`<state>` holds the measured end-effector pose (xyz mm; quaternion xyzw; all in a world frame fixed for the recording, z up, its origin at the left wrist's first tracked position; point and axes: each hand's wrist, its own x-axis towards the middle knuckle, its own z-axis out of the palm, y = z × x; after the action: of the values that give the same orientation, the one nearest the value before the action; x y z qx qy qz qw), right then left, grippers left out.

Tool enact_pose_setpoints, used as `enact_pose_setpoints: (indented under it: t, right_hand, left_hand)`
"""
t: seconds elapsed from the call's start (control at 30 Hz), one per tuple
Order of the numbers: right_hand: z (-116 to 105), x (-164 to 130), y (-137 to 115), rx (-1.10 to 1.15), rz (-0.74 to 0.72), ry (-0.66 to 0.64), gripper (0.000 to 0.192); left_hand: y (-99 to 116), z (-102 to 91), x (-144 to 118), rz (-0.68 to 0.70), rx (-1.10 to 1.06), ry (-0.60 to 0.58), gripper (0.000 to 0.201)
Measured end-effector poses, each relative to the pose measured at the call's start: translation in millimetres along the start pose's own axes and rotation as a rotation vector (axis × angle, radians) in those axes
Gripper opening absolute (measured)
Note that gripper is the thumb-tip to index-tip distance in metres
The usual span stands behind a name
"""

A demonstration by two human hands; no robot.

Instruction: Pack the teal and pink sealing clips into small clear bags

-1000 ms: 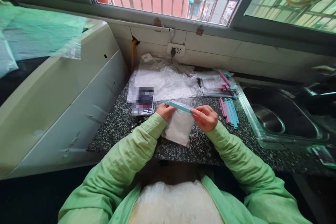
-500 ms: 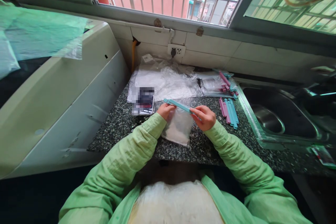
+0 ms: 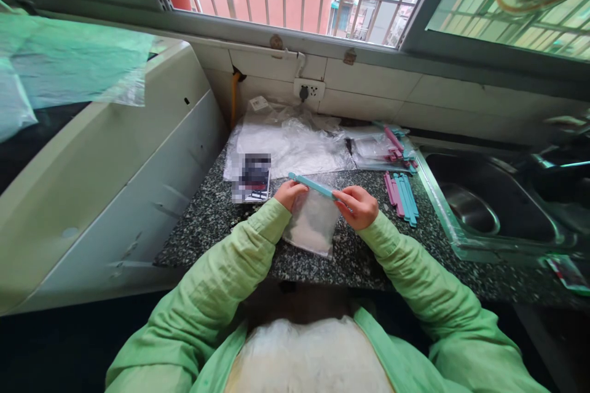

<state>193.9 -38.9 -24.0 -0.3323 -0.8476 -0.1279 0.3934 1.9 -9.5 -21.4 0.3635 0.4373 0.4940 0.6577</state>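
Note:
My left hand (image 3: 289, 193) and my right hand (image 3: 358, 206) hold a small clear plastic bag (image 3: 313, 223) with white contents above the speckled granite counter (image 3: 207, 215). A long teal sealing clip (image 3: 310, 184) runs across the bag's top edge. My left fingers pinch the bag near the clip's left end. My right fingers grip the clip's right end and the bag's corner. The bag hangs down toward me, its lower edge resting on the counter.
Loose pink and teal clips (image 3: 402, 195) lie right of my hands. More clips and bags (image 3: 385, 146) sit farther back, beside crumpled clear plastic (image 3: 286, 141). A steel sink (image 3: 488, 206) is at the right, a white appliance (image 3: 106, 159) at the left, a wall socket (image 3: 308, 89) behind.
Both hands and the clipped bag have shifted very slightly; my right hand has drawn in a little toward the clip's end. Nothing else moved.

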Motion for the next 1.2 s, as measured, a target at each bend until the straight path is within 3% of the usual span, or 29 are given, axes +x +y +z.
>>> enact_pose_setpoints:
  t: [0.43, 0.87, 1.1, 1.2]
  right_hand:
    - [1.6, -1.3, 1.8, -0.038, 0.002, -0.024, 0.021]
    - [1.4, -1.3, 1.5, -0.067, -0.029, -0.024, 0.021]
    - [-0.4, -1.7, -3.2, -0.066, -0.028, -0.047, 0.021]
    - [-3.5, 0.6, -6.2, -0.007, 0.039, -0.037, 0.023]
  left_hand:
    - [2.6, -2.0, -1.8, -0.016, 0.028, -0.023, 0.014]
    - [2.2, -6.3, -1.3, 0.125, 0.162, 0.014, 0.038]
    - [-0.5, -8.6, 0.7, 0.136, 0.192, 0.053, 0.041]
    - [5.3, -5.1, -4.8, 0.137, 0.191, 0.04, 0.041]
